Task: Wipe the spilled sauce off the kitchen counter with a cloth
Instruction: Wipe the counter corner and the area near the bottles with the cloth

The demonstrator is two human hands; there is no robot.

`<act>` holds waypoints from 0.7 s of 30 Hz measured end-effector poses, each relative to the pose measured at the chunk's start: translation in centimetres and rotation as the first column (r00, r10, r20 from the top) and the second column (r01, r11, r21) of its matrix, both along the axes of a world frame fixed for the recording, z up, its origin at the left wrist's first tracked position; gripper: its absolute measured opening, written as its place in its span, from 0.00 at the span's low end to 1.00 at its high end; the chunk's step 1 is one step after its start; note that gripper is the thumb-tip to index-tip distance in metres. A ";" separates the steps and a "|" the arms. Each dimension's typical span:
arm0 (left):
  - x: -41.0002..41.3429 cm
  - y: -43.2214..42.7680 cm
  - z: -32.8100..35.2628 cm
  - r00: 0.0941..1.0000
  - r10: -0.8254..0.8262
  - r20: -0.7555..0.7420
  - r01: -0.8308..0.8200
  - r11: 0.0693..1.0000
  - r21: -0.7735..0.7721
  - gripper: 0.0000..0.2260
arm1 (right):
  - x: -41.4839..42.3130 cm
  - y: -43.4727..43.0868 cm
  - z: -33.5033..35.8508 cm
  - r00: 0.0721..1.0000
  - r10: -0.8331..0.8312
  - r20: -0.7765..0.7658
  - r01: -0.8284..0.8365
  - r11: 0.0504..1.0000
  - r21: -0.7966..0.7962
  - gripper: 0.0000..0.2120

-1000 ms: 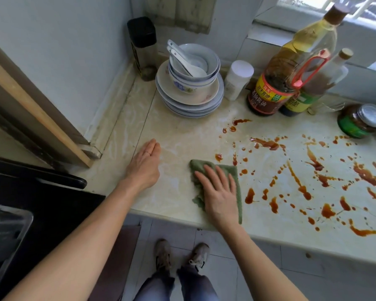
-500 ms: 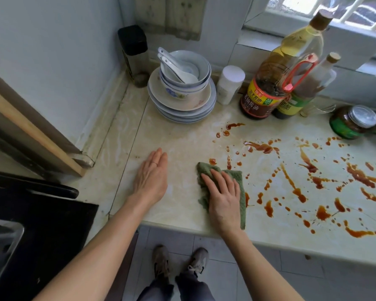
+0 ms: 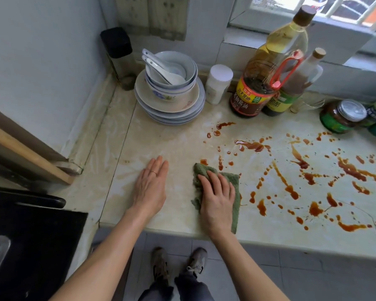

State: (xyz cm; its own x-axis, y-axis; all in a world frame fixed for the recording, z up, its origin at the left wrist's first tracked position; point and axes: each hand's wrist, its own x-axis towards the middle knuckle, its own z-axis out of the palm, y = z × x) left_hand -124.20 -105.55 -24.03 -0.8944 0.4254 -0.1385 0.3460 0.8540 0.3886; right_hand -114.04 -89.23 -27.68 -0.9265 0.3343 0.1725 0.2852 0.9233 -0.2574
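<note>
A green cloth (image 3: pixel 233 181) lies flat on the pale marble counter (image 3: pixel 178 144) near its front edge. My right hand (image 3: pixel 217 198) presses on top of it with fingers spread, covering most of it. My left hand (image 3: pixel 151 187) rests flat and empty on the counter, a hand's width to the left of the cloth. Brown sauce (image 3: pixel 291 190) is splattered in streaks and drops over the counter to the right of the cloth, reaching the right border of the view. A few drops touch the cloth's far edge.
A stack of plates and bowls with spoons (image 3: pixel 169 88) stands at the back. Beside it are a white jar (image 3: pixel 218 83), a large soy sauce bottle (image 3: pixel 254 92), a vinegar bottle (image 3: pixel 291 92) and a green-labelled jar (image 3: pixel 341 116). A black stove (image 3: pixel 26 242) lies at the left.
My right hand has slid the cloth slightly away from me toward the nearest drops. The left hand stays flat in about the same place; the camera has tilted.
</note>
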 end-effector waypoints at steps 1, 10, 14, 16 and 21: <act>0.0 0.0 0.0 1.000 0.004 0.000 -0.004 1.000 0.002 0.32 | 0.0 -0.9 0.0 1.000 0.016 -0.006 -0.016 1.000 -0.004 0.24; 0.1 0.2 -0.3 1.000 0.020 0.002 -0.020 1.000 0.012 0.34 | -0.5 1.3 0.5 0.982 0.154 0.112 -0.162 0.985 0.060 0.24; 0.0 0.2 -0.4 1.000 0.025 0.006 -0.025 1.000 0.005 0.34 | -0.5 0.5 0.5 0.995 0.046 0.091 -0.048 0.999 0.019 0.25; 0.0 0.2 -0.3 1.000 0.023 0.008 -0.023 1.000 0.008 0.34 | -0.6 -1.1 0.4 0.987 0.124 0.100 -0.126 0.992 0.019 0.26; -0.2 0.0 -0.1 1.000 0.023 0.020 -0.023 0.999 0.025 0.35 | -2.5 -1.4 0.4 0.953 0.267 0.145 -0.275 0.961 0.038 0.25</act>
